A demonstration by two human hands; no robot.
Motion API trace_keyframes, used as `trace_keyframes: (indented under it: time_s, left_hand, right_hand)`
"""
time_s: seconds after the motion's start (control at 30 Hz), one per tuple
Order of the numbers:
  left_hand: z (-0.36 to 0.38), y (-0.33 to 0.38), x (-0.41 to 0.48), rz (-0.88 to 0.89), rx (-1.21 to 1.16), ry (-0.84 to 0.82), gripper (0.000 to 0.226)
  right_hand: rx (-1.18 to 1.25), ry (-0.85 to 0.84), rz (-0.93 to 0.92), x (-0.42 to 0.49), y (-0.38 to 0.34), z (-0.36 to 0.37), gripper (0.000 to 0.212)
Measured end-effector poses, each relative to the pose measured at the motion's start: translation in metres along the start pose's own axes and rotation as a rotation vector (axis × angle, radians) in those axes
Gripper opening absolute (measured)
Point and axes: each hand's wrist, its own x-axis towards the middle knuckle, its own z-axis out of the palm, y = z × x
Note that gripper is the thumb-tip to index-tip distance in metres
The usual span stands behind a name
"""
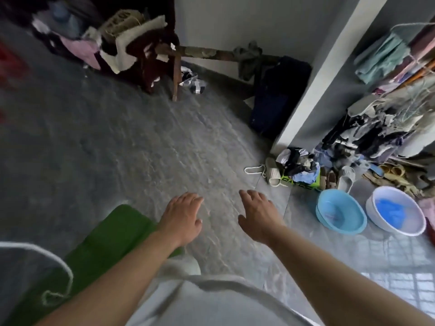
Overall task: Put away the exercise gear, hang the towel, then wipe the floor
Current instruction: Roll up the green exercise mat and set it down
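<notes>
Head view: both bare hands reach forward over the glossy grey tiled floor [141,137]. The left hand [182,217] and the right hand [256,215] are apart from each other. Their fingers [193,198] are loosely spread and hold nothing.

The flat green foam exercise mat [110,241] lies unrolled on the floor at lower left, partly under the left forearm, so I judge the gear is not yet put away. A thin white cord [58,262] curls across the mat's near end. I cannot tell whether it is a skipping rope.

At the right, near the crowded clothes rail [400,97], stand a round light-blue plastic basin [339,211] and a round white plastic basin [376,203] with a blue cloth [393,212] inside. That cloth may serve for wiping.

The picture is blurred, and I cannot pick out the towel among the heaped and hanging clothes. All three steps seem still ahead: the gear, the towel and the floor.
</notes>
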Motion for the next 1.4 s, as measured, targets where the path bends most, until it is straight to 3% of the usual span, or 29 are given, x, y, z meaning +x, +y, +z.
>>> trace_keyframes:
  time_s: [0.7, 1.07, 1.4]
  left_hand:
    - [-0.031, -0.066, 0.248, -0.317, -0.194, 0.1, 0.066]
    - [-0.041, -0.102, 0.321, -0.804, -0.318, 0.154, 0.066]
    - [-0.057, -0.119, 0.341, -1.233, -0.395, 0.294, 0.066]
  right_hand:
    - [-0.275, -0.194, -0.417, 0.344, 0.013, -0.094, 0.068]
    - [-0.372, -0.338, -0.843, 0.528, -0.021, -0.11, 0.069]
    - [-0.544, -0.406, -1.272, 0.607, -0.129, -0.115, 0.063]
